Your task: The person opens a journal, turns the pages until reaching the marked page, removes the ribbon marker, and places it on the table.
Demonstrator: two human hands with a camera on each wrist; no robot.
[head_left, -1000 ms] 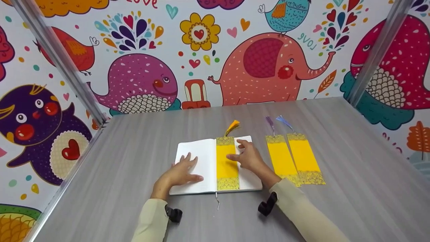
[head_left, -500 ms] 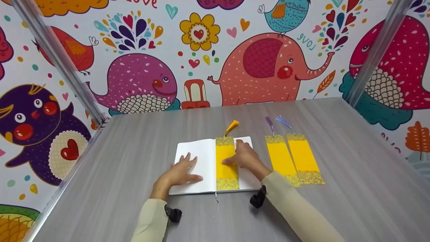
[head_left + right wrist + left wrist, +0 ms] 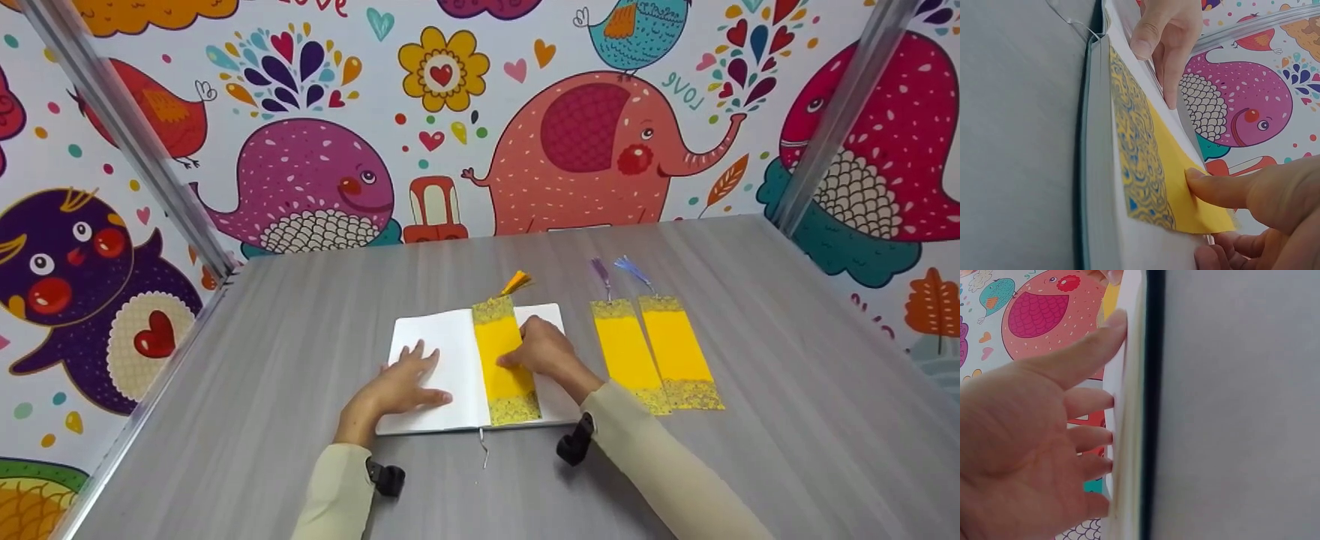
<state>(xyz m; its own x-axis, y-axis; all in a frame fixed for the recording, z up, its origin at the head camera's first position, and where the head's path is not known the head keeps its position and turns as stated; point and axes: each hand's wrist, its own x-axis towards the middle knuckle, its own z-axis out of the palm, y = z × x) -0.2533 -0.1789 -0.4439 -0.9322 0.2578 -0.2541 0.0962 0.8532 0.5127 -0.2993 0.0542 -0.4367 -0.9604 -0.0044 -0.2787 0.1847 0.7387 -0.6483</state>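
Note:
An open notebook [image 3: 439,337] with blank white pages lies on the table. Across its right page, beside the fold, is a yellow bookmark [image 3: 495,337] with patterned ends and an orange tassel [image 3: 516,283]; it sits slightly tilted. My right hand [image 3: 551,349] pinches the bookmark's right edge, thumb on top and fingers curled at the underside, as the right wrist view shows with the bookmark [image 3: 1176,185] bent up a little. My left hand [image 3: 401,386] rests with spread fingers on the left page; in the left wrist view the fingertips of that hand [image 3: 1027,439] touch the paper.
Two more yellow bookmarks lie to the right of the notebook, one with a purple tassel [image 3: 602,276], the other with a blue tassel [image 3: 636,273]. A thin ribbon [image 3: 484,448] hangs from the notebook's near edge. Printed wall panels [image 3: 450,150] bound the table [image 3: 300,315].
My right thumb and fingers have closed on the bookmark's right edge. The bookmark has turned, its top end shifting left and its bottom end right. My left hand has stayed in place.

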